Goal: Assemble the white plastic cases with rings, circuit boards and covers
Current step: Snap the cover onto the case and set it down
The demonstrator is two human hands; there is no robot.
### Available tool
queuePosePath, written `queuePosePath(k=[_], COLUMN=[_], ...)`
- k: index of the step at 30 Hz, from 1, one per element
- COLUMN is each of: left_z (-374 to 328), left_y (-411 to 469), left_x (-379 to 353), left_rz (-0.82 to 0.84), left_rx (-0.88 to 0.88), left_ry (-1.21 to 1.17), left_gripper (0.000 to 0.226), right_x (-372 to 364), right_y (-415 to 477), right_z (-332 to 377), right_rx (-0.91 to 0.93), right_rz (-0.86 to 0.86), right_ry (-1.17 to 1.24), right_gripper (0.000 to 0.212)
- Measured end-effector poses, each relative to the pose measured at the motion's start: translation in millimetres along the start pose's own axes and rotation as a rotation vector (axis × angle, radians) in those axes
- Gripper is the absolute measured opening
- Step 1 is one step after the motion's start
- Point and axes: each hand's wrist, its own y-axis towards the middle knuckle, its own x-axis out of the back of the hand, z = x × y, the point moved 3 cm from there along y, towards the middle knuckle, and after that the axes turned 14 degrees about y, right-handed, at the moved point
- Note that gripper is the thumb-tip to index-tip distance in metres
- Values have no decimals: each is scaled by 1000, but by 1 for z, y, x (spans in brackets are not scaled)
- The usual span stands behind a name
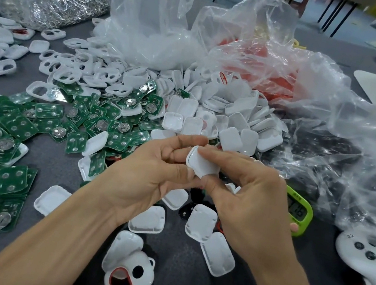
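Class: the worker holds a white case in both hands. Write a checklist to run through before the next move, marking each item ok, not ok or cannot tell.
1. White case gripped by both left hand and right hand: ok.
2. Circuit board inside the held case: cannot tell, fingers hide it.
3. Held case closed flush all round: cannot tell.
4. Green circuit boards in supply, piled left of the hands: ok.
5. Loose white covers in supply, just beyond the hands: ok.
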Motion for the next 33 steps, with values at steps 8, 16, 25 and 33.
queuePosePath(k=[8,16,25,33], left_z=[-6,-7,-5,-5], left_y=[-4,-7,-4,-7], left_x=[-5,-8,-9,-10], left_rz=[-6,-33,-105,-277], left_rx=[0,1,-39,-153], left_ry=[73,99,56,327], left_gripper=[48,48,45,38], right_x=[-2,-5,-8,-2], right_y=[0,-1,-3,3], right_z=[-2,-3,-2,-2], right_rx=[-45,-73,-40,-123], right_rz=[-43,-129,-229,-132], right_ry=[106,177,129,265], right_gripper=[44,45,49,24])
